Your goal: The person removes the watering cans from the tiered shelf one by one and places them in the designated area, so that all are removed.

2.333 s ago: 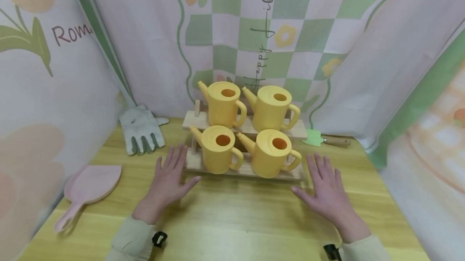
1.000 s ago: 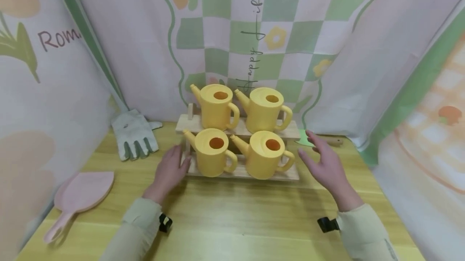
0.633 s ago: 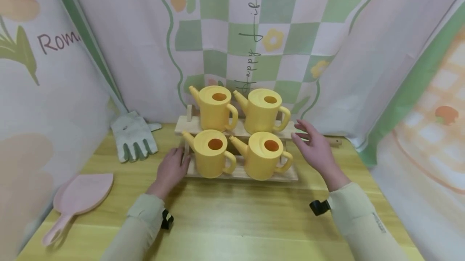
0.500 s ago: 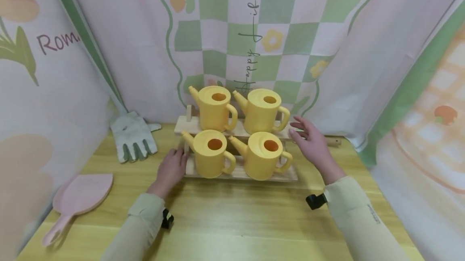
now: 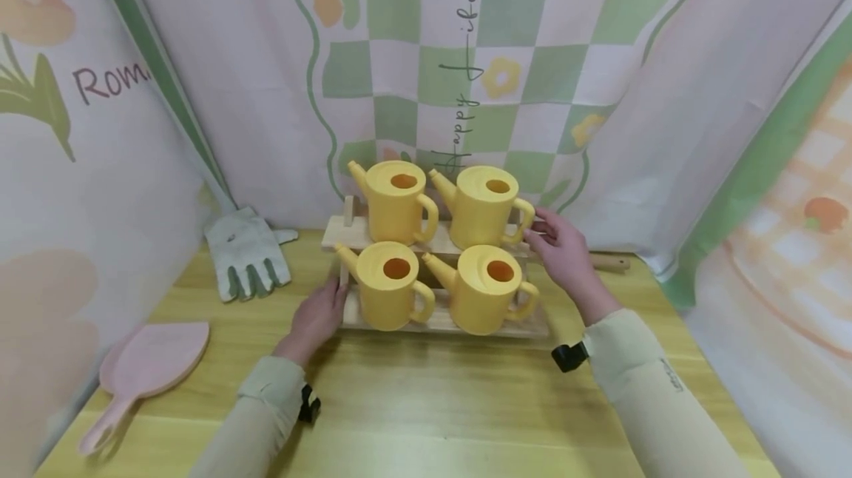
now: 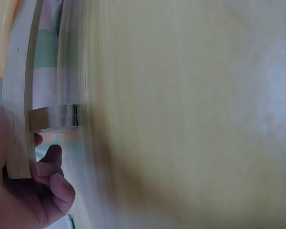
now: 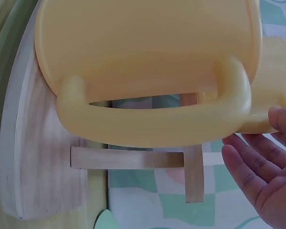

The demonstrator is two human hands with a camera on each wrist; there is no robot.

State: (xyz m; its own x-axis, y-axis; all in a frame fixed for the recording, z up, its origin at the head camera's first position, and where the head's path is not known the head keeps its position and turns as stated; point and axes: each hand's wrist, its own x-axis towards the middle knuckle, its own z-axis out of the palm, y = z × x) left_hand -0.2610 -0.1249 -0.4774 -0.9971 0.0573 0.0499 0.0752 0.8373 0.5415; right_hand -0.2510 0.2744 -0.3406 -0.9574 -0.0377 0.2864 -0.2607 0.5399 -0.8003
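Two yellow watering cans stand on each step of a two-step wooden plant stand point(image 5: 336, 234). My left hand point(image 5: 321, 315) grips the left end of its lower plank point(image 6: 19, 86). In the left wrist view, the fingers curl beneath that plank. My right hand point(image 5: 562, 252) is at the handle of the upper right watering can point(image 5: 481, 204). Its thumb lies against or just beside the handle, and its fingers are loosely bent. In the right wrist view, the lower right watering can point(image 7: 148, 43) fills the front. The two left cans, upper point(image 5: 393, 215) and lower point(image 5: 382, 300), stand untouched.
A pale work glove point(image 5: 242, 245) lies at the back left. Nearer the front left is a pink dustpan point(image 5: 156, 359). Behind my right hand, a small trowel's wooden handle point(image 5: 612, 263) shows on the wooden table point(image 5: 439, 404). Printed curtains point(image 5: 393, 78) close off the back and sides.
Earlier, both hands lay spread on either side of the stand. The left has taken hold of the lower plank's end. The right has moved left and away from me, to the upper can's handle.
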